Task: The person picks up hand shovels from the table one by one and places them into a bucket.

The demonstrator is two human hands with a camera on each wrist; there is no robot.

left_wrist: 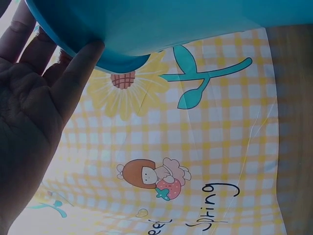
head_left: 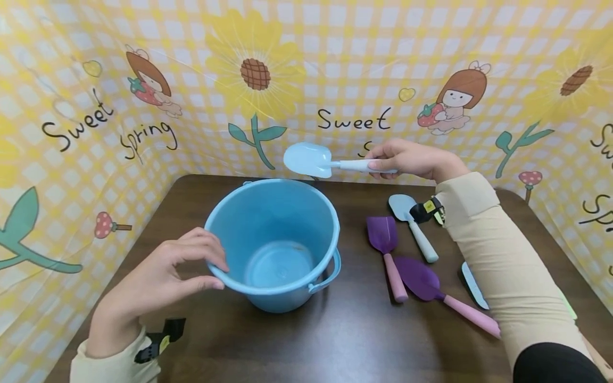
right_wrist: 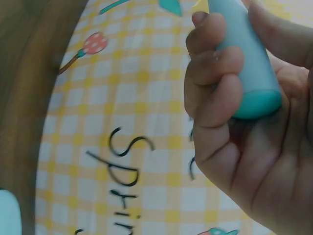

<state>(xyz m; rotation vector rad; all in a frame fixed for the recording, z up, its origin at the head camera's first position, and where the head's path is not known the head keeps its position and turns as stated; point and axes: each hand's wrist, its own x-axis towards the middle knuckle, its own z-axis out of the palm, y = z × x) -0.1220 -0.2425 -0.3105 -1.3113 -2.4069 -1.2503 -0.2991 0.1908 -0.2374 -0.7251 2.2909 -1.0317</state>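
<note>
Presently, the right hand [head_left: 413, 159] is curled round the handle of a pale blue scoop [head_left: 308, 159], raised by the far edge of the tabletop [head_left: 345, 346]; the left hand [head_left: 160, 274], fingers bent, pinches the rim of the bucket [head_left: 273, 213], nearer the left edge.

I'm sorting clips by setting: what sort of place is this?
Likely an indoor filming spot: a dark brown wooden-looking table, a yellow-and-white checked sheet behind it, and a small black wrist camera.

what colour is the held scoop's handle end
The handle end is teal, clearest in the right wrist view.
</note>
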